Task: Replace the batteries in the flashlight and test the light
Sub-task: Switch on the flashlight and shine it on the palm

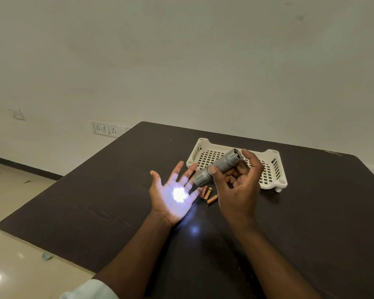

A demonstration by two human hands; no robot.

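Observation:
My right hand [238, 186] grips a grey metal flashlight [219, 167] above the dark table, thumb on its barrel and index finger at its tail cap. Its head points down and left at my left hand [173, 193], which is held flat, palm up, fingers spread. A bright white spot of light lies on that palm. Three copper-coloured batteries [208, 195] lie on the table between my hands, partly hidden by my fingers.
A white slotted plastic basket [272, 167] stands on the dark table [95, 208] behind my right hand. The table's left edge drops to a tiled floor. Wall sockets [106, 128] sit on the wall at the far left.

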